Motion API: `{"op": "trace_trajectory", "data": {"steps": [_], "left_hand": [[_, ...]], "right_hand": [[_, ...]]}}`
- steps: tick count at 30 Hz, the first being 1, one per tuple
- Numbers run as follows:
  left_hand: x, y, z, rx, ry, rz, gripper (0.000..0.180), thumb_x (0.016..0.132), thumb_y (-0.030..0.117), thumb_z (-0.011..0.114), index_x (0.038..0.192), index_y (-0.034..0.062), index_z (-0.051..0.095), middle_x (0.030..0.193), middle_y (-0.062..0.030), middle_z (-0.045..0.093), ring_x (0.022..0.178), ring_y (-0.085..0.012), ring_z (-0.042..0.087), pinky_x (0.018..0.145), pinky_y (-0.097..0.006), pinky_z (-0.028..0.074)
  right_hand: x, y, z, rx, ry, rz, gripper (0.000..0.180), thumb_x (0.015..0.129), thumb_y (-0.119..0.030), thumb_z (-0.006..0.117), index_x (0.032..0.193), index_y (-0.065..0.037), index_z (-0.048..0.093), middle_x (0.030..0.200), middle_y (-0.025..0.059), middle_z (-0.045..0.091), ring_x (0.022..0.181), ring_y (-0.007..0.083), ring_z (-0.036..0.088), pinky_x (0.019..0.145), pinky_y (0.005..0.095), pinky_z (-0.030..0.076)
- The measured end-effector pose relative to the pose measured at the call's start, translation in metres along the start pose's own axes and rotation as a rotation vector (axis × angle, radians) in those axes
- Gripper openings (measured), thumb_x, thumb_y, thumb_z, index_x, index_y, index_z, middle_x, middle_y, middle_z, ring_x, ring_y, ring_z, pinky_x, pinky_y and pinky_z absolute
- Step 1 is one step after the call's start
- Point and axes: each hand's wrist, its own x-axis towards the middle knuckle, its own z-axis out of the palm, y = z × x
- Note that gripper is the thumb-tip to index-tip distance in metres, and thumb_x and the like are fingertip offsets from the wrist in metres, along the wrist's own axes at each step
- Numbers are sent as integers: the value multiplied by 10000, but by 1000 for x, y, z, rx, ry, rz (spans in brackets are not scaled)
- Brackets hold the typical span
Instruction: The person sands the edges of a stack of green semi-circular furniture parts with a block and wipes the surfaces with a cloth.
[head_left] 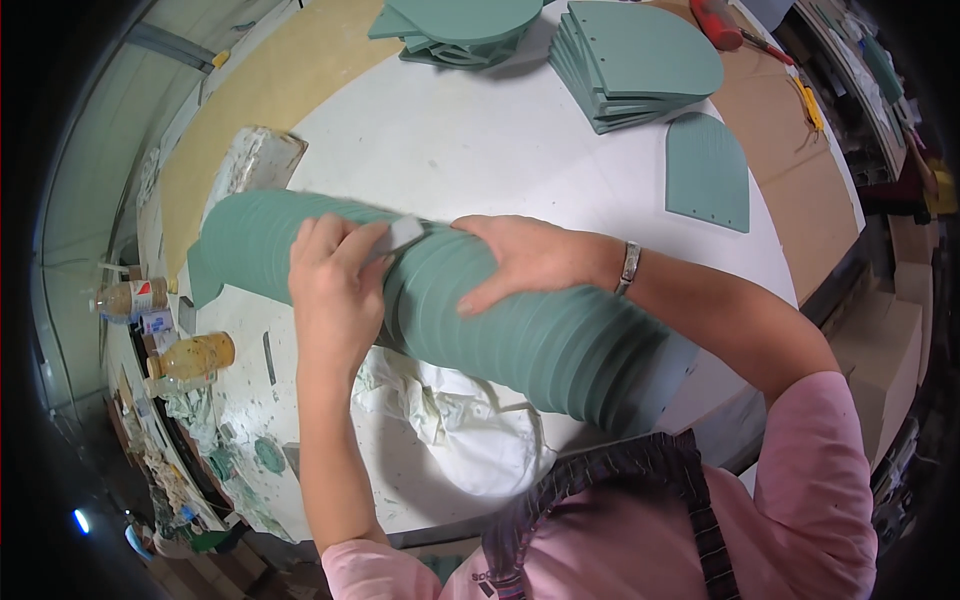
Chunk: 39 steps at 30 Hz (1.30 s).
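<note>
A long row of green round-ended panels (520, 345), pressed face to face, lies slantwise across the white table in front of me. A small pale grey block (405, 233) is pinched in my left hand (340, 262), against the curved edges near the row's middle. What the block is made of I cannot tell. My right hand (535, 255) grips over the top of the row just right of the block, thumb on the near side and fingertips toward the far side. Beneath the row, on its near side, is a crumpled white cloth (470, 430).
Two stacks of green panels (640, 55) (465, 20) stand at the back, with a single panel (707, 172) lying flat at right. A whitish wrapped block (260, 158) sits behind the row's left end. Bottles (195, 360) line the left edge; a yellow cutter (808, 103) lies far right.
</note>
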Motion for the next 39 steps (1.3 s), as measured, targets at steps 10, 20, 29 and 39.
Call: {"op": "trace_trajectory", "data": {"steps": [10,20,29,39], "left_hand": [[-2,3,15,-67,110,-34,274,708,-49,777,978,-6,753,850,-117,600,857,-321,575,775,-424,485],[2,-3,28,-14,234,-20,282,706,-42,793,982,-5,754,848,-131,592,835,-323,580,763,-413,489],[-34,-3,-10,-53,123,-44,298,706,-46,793,996,3,746,850,-103,588,841,-311,562,778,-409,458],[-132,-24,13,-411,359,-431,300,801,16,746,1094,-32,700,948,-106,631,837,-228,583,799,-335,485]], "right_hand": [[5,14,4,79,43,-66,812,757,-347,880,1355,92,550,1218,222,705,1088,265,700,967,340,533],[2,7,2,6,5,14,828,801,-292,865,1436,76,479,1285,196,661,1155,225,645,1008,331,510],[2,7,0,48,25,-14,828,774,-344,868,1394,85,526,1265,217,676,1148,264,660,1010,339,503],[7,10,3,-76,74,-31,879,736,-405,890,1390,72,547,1284,213,676,1187,281,649,1024,345,493]]}}
